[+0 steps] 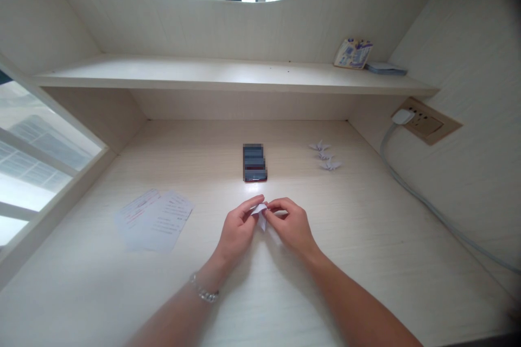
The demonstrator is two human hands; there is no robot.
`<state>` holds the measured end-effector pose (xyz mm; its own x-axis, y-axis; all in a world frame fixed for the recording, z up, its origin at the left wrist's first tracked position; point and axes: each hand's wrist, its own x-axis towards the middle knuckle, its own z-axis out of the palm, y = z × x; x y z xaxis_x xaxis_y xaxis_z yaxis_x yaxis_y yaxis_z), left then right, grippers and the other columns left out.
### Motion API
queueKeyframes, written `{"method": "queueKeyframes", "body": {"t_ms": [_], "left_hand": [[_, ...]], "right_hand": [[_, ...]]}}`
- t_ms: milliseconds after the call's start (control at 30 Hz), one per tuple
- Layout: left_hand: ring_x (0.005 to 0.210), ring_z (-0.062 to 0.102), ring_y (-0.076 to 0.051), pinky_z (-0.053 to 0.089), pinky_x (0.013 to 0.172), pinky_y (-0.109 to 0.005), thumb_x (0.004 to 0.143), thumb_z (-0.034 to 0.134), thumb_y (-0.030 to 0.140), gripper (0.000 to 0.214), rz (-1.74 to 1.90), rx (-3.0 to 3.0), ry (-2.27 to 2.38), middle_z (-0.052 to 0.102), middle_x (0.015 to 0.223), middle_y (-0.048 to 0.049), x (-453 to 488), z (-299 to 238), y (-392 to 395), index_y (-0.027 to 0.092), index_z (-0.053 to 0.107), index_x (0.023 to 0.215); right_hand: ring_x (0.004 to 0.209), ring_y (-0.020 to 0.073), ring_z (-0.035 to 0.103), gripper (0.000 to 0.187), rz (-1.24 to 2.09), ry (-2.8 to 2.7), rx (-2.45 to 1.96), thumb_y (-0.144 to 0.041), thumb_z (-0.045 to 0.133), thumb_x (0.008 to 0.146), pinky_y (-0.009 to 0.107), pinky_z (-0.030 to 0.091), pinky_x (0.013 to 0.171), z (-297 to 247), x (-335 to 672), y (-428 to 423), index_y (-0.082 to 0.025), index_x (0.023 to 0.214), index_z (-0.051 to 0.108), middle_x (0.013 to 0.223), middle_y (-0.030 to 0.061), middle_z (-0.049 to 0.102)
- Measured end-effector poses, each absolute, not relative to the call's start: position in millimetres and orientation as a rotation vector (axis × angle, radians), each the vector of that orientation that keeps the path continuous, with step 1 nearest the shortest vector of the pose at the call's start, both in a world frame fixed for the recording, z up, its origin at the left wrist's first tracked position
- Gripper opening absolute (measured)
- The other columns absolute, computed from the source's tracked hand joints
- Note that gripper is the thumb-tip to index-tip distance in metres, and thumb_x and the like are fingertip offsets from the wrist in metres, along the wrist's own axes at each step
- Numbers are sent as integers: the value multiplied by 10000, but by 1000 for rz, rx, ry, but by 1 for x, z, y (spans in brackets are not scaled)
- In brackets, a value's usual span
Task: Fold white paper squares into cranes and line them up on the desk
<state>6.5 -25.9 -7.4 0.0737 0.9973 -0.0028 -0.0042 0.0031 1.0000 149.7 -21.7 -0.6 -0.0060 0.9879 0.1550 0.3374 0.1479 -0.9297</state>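
Left hand (238, 230) and right hand (293, 225) pinch small folded paper (260, 210) narrowly over desk (195, 141), likely for fine control from both sides. Phone (254, 162) lies just beyond, perhaps for easy viewing; three paper cranes (325, 156) sit right, clear of hands.

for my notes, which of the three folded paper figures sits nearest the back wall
The leftmost paper figure; the middle one and front one lie farther right and farther forward.
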Motion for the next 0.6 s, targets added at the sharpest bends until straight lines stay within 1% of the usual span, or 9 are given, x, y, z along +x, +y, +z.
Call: {"method": "queueKeyframes", "body": {"t_ms": [133,367,500,600], "left_hand": [[1135,520,-201,394,997,-338,775,518,126,342,1180,1285,1168,596,1203,-66,7,-9,-27,178,630,1094],[1061,575,-203,429,961,-352,783,510,127,346,1160,1230,1197,623,1157,-94,5,-13,-24,154,609,1114],[1082,562,-201,421,970,-344,775,503,110,350,1166,1252,1220,616,1170,-83,4,-13,-23,163,620,1101],[1092,554,-211,421,970,-352,779,519,143,329,1167,1271,1225,616,1170,-78,5,-13,-24,171,633,1087]], "right_hand": [[786,190,616,111,863,-1517,-1330,-222,596,745,259,509,601,0,149,-22,-174,804,676,852,70,650],[770,188,619,90,857,-1613,-1347,-199,595,729,287,502,666,-2,153,-19,-186,741,684,828,60,663],[785,185,612,135,850,-1626,-1347,-197,599,720,277,492,642,0,152,-20,-197,828,679,861,51,667],[774,179,609,172,862,-1624,-1348,-189,584,733,277,485,649,1,150,-20,-199,878,674,856,46,673]]}}
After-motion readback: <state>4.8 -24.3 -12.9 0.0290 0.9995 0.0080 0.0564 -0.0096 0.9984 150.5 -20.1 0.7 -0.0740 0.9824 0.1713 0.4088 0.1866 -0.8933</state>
